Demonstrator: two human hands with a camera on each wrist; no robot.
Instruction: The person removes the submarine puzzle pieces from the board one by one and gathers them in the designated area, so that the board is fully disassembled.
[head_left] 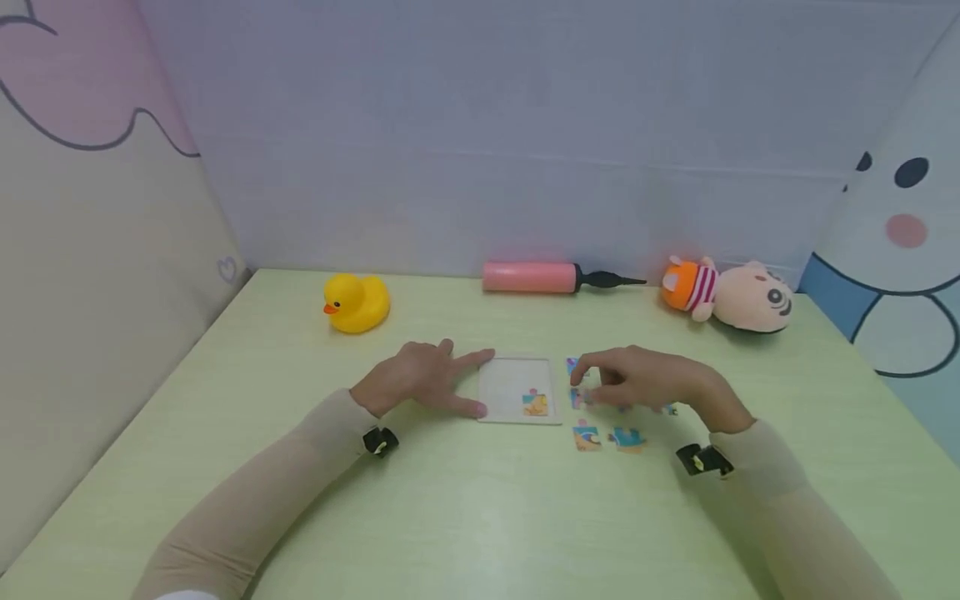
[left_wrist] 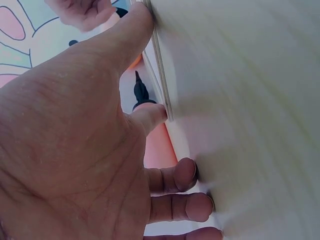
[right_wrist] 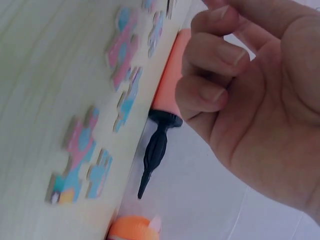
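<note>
A small white puzzle tray (head_left: 501,383) lies on the table with one puzzle piece (head_left: 536,405) in its lower right corner. At its left side my left hand (head_left: 429,377) is spread, thumb and index fingertips on the rim; in the left wrist view its other fingertips (left_wrist: 186,172) reach toward the tabletop. My right hand (head_left: 637,379) hovers over loose puzzle pieces right of the tray. Its thumb and index fingertips are parted right at a pink and blue piece (head_left: 577,400), while the other fingers (right_wrist: 212,75) curl loosely. Nearer pieces (head_left: 587,438) lie in front of it.
A yellow rubber duck (head_left: 358,304) sits at the back left. Along the back edge lie a pink hand pump (head_left: 531,277) with a black nozzle and a plush toy (head_left: 750,298). Several more puzzle pieces (right_wrist: 80,140) lie under the right hand. Walls border the table's sides and back.
</note>
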